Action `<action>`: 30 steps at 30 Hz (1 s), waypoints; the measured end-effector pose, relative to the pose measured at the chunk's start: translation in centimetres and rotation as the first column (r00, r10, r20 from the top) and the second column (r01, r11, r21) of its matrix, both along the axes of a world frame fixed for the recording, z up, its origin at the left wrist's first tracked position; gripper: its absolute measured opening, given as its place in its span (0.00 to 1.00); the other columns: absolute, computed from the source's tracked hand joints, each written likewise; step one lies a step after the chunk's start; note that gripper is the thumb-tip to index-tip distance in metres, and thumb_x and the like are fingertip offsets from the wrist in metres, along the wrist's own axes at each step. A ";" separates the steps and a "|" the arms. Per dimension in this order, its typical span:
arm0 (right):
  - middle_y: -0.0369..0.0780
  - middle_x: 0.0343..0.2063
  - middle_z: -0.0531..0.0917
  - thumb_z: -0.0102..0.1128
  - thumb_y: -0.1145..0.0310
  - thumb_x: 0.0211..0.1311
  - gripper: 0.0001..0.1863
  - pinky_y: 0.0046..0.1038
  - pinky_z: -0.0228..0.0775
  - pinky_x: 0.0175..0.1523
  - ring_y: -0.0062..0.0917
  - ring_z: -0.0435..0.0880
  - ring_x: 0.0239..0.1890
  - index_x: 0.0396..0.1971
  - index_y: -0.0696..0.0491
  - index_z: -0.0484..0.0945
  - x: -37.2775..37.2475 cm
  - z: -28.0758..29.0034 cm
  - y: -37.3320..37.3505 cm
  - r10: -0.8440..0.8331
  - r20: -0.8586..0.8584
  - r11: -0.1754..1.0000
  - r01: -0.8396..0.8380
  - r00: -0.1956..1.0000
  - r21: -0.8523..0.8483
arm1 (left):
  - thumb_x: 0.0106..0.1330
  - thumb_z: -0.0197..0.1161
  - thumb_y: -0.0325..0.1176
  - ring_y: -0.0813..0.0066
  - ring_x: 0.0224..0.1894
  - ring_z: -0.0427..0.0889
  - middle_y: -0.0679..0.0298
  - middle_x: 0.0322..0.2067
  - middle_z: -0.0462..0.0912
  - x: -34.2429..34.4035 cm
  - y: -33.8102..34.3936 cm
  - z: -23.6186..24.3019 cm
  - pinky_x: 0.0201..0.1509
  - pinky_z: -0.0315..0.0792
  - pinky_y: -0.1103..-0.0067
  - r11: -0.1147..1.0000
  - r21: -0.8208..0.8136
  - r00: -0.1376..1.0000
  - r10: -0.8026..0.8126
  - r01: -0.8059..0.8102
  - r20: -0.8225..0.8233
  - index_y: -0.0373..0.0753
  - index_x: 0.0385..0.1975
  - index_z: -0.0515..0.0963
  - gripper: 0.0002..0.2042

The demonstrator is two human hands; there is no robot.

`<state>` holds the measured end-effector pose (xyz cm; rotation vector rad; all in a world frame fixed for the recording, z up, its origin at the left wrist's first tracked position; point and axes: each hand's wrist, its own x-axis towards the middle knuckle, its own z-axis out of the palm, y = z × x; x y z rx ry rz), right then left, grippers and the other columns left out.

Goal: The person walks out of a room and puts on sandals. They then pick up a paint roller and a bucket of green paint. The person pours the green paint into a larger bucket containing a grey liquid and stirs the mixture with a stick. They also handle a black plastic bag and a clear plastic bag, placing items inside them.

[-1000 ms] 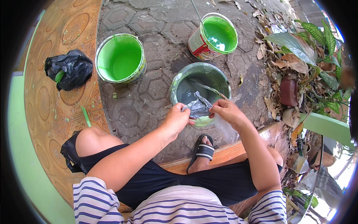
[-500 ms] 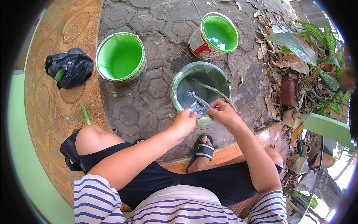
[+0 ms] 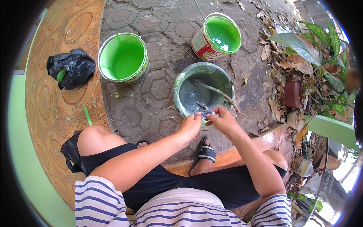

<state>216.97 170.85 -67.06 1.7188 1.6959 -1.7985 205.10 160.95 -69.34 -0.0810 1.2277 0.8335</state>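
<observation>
Both my hands pinch a thin clear plastic bag (image 3: 220, 139) over the near rim of a bucket (image 3: 177, 90). Its gathered top is smeared grey, while the clear part hangs below my right hand. My left hand (image 3: 190, 126) is closed on the left side of the gathered end. My right hand (image 3: 224, 120) grips the other side, close beside it. Inside the bucket is grey liquid (image 3: 193, 94), with a stick (image 3: 215, 90) leaning out over the right rim.
Beyond stand a green-coated bucket (image 3: 102, 58) and a tub of green paint (image 3: 206, 47) with a thin rod. A black plastic bag (image 3: 77, 70) and a green strip (image 3: 87, 115) lie on orange tiles. Potted plants (image 3: 319, 49) and dry leaves line the right.
The grey-smeared end has bunched up between my fingers and no longer hangs over the liquid. More of the clear plastic now shows below my right hand.
</observation>
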 end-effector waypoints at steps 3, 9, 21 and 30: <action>0.39 0.32 0.80 0.60 0.72 0.61 0.11 0.21 0.71 0.36 0.21 0.83 0.30 0.38 0.61 0.72 0.2 -0.2 0.3 0.026 0.005 0.999 -0.026 1.000 0.039 | 0.77 0.42 0.43 0.84 0.18 0.59 0.73 0.20 0.59 0.0 0.3 0.8 0.18 0.57 0.81 0.999 0.022 0.998 -0.042 0.042 0.035 0.43 0.35 0.65 0.12; 0.42 0.32 0.80 0.61 0.73 0.55 0.14 0.25 0.74 0.35 0.23 0.83 0.31 0.39 0.63 0.72 1.0 -1.8 0.2 0.016 -0.052 0.989 -0.009 0.999 0.146 | 0.77 0.41 0.41 0.83 0.19 0.60 0.72 0.21 0.60 1.2 0.0 0.1 0.20 0.57 0.82 0.992 0.106 0.987 0.051 -0.068 0.153 0.40 0.38 0.65 0.12; 0.42 0.29 0.82 0.59 0.66 0.58 0.14 0.28 0.71 0.39 0.24 0.79 0.33 0.37 0.62 0.77 0.6 -1.6 -0.4 0.029 0.040 0.968 -0.038 0.999 0.250 | 0.77 0.39 0.37 0.74 0.21 0.76 0.64 0.24 0.74 1.4 0.4 -1.2 0.22 0.69 0.78 0.983 0.181 0.994 0.003 0.017 -0.107 0.34 0.40 0.67 0.13; 0.43 0.29 0.84 0.59 0.66 0.61 0.13 0.26 0.72 0.38 0.23 0.81 0.31 0.35 0.62 0.80 1.2 -2.9 -0.3 0.018 -0.018 0.974 -0.013 1.000 0.224 | 0.71 0.40 0.39 0.70 0.43 0.79 0.58 0.40 0.78 2.2 0.8 -2.4 0.34 0.76 0.74 0.979 0.198 0.983 -0.017 0.054 -0.182 0.33 0.43 0.71 0.16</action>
